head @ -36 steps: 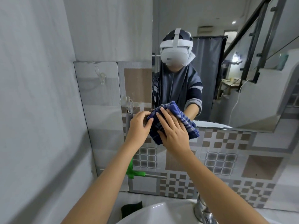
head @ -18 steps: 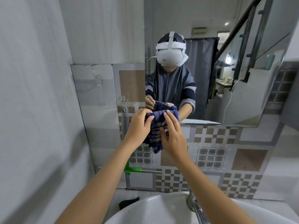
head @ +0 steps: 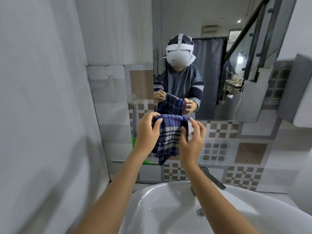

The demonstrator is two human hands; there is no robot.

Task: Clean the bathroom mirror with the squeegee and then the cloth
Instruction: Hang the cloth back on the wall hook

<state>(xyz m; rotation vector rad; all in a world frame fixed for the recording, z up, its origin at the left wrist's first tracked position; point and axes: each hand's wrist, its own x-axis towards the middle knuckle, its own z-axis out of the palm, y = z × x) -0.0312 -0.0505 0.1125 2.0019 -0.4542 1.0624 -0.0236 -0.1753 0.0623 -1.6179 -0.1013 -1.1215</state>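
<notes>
A blue plaid cloth (head: 169, 139) hangs between my two hands, just below the mirror's lower edge. My left hand (head: 146, 132) pinches its top left corner. My right hand (head: 191, 139) holds the right side with the thumb, the other fingers spread. The mirror (head: 219, 65) fills the upper right wall and reflects me and the cloth. A squeegee with a green head (head: 145, 162) and grey handle (head: 135, 122) hangs from a wall hook at the left, partly hidden behind my left arm.
A white basin (head: 168, 208) lies directly below my arms, its chrome tap (head: 214, 180) at the right. The patterned tile wall stands behind. A plain grey wall closes in on the left. A grey and white dispenser (head: 297, 92) sticks out at the right.
The cloth has come off the mirror and been pulled down and open from a bunched wad into a hanging sheet. The view has tipped down, showing more of the basin.
</notes>
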